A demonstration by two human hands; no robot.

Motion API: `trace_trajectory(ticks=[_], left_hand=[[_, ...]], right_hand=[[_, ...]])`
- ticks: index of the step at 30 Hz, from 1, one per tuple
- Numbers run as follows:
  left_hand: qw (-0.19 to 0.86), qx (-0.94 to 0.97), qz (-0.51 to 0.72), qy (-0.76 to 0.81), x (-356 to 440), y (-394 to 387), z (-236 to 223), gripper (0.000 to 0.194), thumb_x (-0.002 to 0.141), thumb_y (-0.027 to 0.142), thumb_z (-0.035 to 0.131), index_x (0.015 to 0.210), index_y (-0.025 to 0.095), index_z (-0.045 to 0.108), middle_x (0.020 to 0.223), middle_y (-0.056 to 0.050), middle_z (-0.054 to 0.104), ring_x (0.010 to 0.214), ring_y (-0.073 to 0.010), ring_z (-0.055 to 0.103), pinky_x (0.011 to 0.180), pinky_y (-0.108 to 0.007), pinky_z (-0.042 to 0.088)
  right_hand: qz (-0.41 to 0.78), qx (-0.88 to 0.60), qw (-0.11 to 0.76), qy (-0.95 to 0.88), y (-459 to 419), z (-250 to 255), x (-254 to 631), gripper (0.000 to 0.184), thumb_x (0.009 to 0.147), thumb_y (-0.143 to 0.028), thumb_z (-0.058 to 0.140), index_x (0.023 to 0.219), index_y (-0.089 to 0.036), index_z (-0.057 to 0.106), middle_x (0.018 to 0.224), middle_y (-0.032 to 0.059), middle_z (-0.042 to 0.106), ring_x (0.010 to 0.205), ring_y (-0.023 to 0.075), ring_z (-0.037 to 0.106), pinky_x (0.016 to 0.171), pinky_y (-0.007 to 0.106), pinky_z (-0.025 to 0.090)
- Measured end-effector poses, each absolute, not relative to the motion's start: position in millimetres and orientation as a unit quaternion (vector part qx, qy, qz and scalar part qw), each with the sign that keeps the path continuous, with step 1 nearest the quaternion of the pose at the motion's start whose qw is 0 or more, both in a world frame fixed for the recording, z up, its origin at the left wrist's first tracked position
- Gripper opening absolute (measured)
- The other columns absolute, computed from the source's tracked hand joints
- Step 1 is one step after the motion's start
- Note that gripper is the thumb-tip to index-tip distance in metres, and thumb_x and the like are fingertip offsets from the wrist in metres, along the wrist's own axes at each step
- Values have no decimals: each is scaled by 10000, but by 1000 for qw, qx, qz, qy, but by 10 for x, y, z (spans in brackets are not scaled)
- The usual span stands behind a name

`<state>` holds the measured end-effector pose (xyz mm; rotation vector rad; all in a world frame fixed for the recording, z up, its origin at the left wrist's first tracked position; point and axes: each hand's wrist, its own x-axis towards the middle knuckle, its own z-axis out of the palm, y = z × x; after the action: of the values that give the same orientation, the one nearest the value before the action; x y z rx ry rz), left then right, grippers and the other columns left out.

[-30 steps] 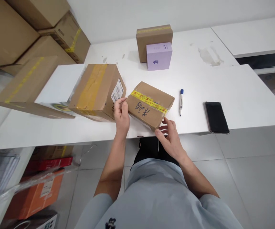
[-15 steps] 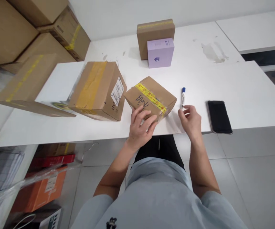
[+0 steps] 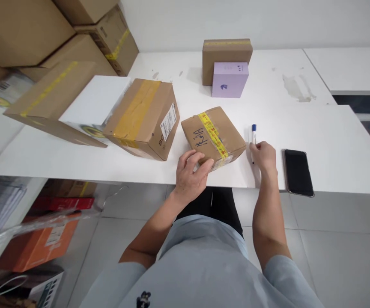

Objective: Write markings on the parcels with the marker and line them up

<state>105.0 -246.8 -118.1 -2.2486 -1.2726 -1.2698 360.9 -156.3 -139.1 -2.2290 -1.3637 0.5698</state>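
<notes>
A small brown cardboard box [image 3: 215,134] lies at an angle near the table's front edge. Yellow printed tape crosses its top beside dark handwriting. My left hand [image 3: 191,173] grips its near corner, fingers curled over the edge and thumb towards the front side. To the right of the box, my right hand [image 3: 264,156] is closed in a pinch around a white marker [image 3: 253,136]. The marker's blue end points away from me, and a dark tip shows below my fingers. A black phone [image 3: 298,172] lies just right of that hand.
A larger taped box [image 3: 143,117], a white box [image 3: 95,99] and a long brown box [image 3: 52,96] stand in a row at left, with stacked cartons [image 3: 116,38] behind. A purple box [image 3: 230,80] leans near a brown box [image 3: 226,48] at the back.
My right hand has closed on the marker, whose dark tip now shows below the fingers. The small box sits slightly turned under my left hand. The whole view has shifted and tilted.
</notes>
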Motion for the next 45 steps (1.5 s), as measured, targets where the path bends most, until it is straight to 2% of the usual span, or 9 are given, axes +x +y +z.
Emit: trace_trajectory(ticks=[4,8,11,15,18,23,34,41,45], left_hand=[[134,-761,-469,-428,1070,-2458,-1237,277,859,96,650,1101,229,646,1090,-81,616,1166,-243,546,975,-409,547],[153,-753,-477,-427,1083,-2441,-1271,288,853,64,632,1079,243,644,1112,-74,612,1187,-241,557,963,-412,567],[162,-753,-473,-428,1098,-2439,-1270,272,841,47,635,1052,218,646,1107,-86,605,1185,-250,559,958,-411,578],[161,-748,-480,-430,1110,-2441,-1277,265,852,57,633,1058,224,644,1112,-82,609,1202,-246,558,973,-410,578],[163,-740,-495,-425,1117,-2434,-1300,262,851,54,638,1055,218,646,1106,-81,616,1210,-240,559,981,-400,577],[157,-732,-517,-415,1132,-2407,-1360,263,844,53,648,1052,214,649,1117,-82,624,1240,-238,552,994,-392,573],[153,-728,-501,-442,1118,-2418,-1407,205,873,109,639,1004,263,671,1143,-50,640,1244,-224,571,992,-395,579],[171,-725,-504,-438,1129,-2415,-1383,213,864,82,635,997,247,658,1130,-51,633,1222,-228,580,974,-388,593],[154,-728,-509,-433,1118,-2421,-1391,224,861,89,646,1023,243,658,1149,-61,635,1251,-232,564,997,-397,575]], right_hand=[[255,-670,581,-386,-1800,-1209,3538,247,855,-423,575,734,-248,449,506,-79,456,468,128,479,496,260,403],[344,-467,732,-358,-2050,-866,3325,241,787,-394,660,756,-249,470,493,-108,427,399,106,479,392,220,372],[389,-374,720,-436,-2141,-685,3114,218,817,-443,654,801,-243,569,562,-64,547,457,123,563,430,247,451],[416,-346,633,-554,-2116,-656,2876,273,848,-513,667,962,-265,663,739,-10,673,704,176,688,655,337,582],[394,-362,607,-588,-2052,-720,2797,250,831,-482,723,935,-269,644,752,-27,666,681,147,665,639,292,559],[353,-365,614,-604,-2012,-810,2811,306,910,-526,601,796,-244,566,623,-55,553,514,112,541,474,247,420],[246,-395,528,-710,-2061,-787,2830,307,938,-515,544,801,-243,577,675,-28,563,573,129,517,539,277,413],[236,-364,527,-730,-2072,-730,2819,222,953,-397,563,800,-237,576,701,-31,571,562,107,501,525,252,391],[244,-378,520,-726,-2067,-751,2826,283,939,-476,561,789,-236,583,674,-29,565,554,115,495,516,259,395]])
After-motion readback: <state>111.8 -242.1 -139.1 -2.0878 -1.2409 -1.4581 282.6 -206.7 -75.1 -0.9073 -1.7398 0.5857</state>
